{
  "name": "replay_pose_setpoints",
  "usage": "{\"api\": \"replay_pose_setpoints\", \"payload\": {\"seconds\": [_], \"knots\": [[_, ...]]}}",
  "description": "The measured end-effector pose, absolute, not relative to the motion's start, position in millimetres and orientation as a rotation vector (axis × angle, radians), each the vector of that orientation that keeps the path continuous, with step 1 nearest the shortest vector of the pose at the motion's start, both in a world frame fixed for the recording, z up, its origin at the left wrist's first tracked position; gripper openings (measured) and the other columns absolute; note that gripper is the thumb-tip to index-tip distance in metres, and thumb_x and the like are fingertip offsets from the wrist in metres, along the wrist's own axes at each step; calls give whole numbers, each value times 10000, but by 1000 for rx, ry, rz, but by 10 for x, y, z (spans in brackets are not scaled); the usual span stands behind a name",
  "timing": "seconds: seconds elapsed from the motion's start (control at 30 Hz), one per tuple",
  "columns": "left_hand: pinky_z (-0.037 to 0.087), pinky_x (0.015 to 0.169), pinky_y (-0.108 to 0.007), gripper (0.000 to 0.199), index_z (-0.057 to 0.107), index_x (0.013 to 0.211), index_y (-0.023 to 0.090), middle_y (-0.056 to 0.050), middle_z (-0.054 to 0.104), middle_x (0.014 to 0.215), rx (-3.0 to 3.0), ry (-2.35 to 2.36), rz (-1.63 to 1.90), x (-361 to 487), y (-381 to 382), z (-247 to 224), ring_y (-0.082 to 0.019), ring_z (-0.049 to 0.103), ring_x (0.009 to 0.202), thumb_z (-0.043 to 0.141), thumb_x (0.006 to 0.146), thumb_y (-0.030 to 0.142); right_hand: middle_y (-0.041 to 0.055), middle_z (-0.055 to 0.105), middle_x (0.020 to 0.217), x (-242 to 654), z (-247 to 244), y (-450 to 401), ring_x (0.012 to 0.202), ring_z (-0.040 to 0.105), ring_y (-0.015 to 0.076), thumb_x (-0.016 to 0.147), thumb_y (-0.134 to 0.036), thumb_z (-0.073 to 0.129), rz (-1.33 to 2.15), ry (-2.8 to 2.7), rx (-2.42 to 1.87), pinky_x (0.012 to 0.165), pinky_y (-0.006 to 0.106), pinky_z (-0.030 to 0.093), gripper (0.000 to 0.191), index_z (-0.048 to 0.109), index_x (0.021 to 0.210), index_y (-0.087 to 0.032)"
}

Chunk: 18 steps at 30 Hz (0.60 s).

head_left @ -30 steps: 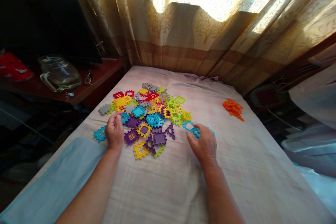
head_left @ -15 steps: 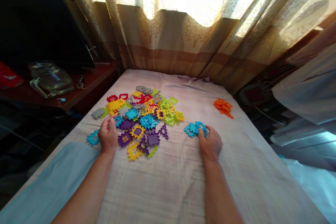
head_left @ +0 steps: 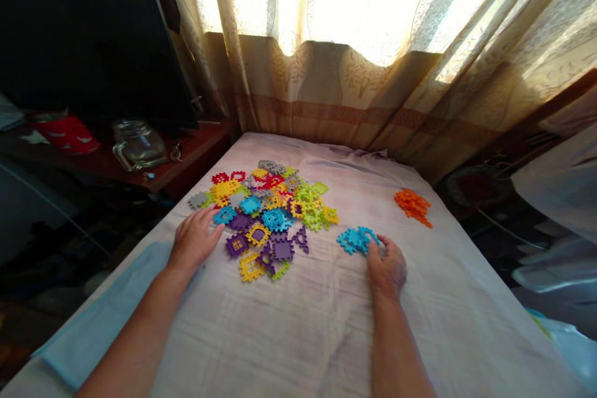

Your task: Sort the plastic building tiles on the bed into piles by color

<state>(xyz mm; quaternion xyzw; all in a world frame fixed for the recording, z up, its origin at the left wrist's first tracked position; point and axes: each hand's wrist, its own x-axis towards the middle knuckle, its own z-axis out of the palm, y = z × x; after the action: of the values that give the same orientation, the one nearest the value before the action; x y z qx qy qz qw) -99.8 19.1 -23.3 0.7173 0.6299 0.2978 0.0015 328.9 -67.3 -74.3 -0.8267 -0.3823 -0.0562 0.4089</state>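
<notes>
A mixed heap of toothed plastic pieces in purple, yellow, green, red, grey and blue lies left of centre, with a purple square (head_left: 282, 249) near its front. My left hand (head_left: 196, 239) is open at the heap's left edge, its fingertips beside a blue piece (head_left: 224, 215). To the right, my right hand (head_left: 387, 264) has thumb and forefinger on a blue piece (head_left: 368, 235) at the right end of a small blue group (head_left: 351, 240). Farther right lies an orange pile (head_left: 413, 206).
A pale blue cloth (head_left: 107, 317) lies on the bed sheet (head_left: 289, 336) at the left. Beyond the left edge, a dark red cabinet (head_left: 205, 143) bears a glass jug (head_left: 140, 146) and a red container (head_left: 69, 135). Curtains (head_left: 336, 87) hang behind.
My left hand has opened from a closed pose and spread beside the blue piece. My right hand remains at the small blue group. The whole view has shifted slightly.
</notes>
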Motion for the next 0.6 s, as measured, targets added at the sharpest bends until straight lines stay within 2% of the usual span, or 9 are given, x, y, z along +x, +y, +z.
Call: {"api": "replay_pose_setpoints", "payload": {"seconds": [0.13,0.27,0.4,0.6], "knots": [[405,1008,-549,543,686,1102,203,-192,670,1240,2232,2252,451,-1377,174,-165,-408,576,1188,621,668,524,187,705,1088,3296,-749,-667,967,609,317,778,-494,435,-109,-964,-2097,845,436,453,535,706,1064,-132],[440,931,-532,558,712,963,215,-201,713,1104,2140,2348,162,-1514,162,-176,-417,627,1071,647,569,605,177,708,1065,3309,-783,-662,943,603,307,789,-500,433,-147,-963,-2087,810,421,452,517,713,1044,-148],[468,880,-495,520,716,898,216,-186,724,1030,2132,2320,141,-1475,162,-161,-402,646,1025,614,580,615,166,708,1038,3323,-816,-661,915,599,297,795,-491,433,-158,-967,-2077,784,407,453,495,711,1037,-160],[487,849,-443,438,718,943,228,-153,732,1028,2166,2296,148,-1426,143,-79,-370,657,1018,627,642,534,167,712,1037,3328,-813,-659,917,608,295,770,-479,450,-151,-961,-2056,812,414,465,488,709,1026,-156]]}}
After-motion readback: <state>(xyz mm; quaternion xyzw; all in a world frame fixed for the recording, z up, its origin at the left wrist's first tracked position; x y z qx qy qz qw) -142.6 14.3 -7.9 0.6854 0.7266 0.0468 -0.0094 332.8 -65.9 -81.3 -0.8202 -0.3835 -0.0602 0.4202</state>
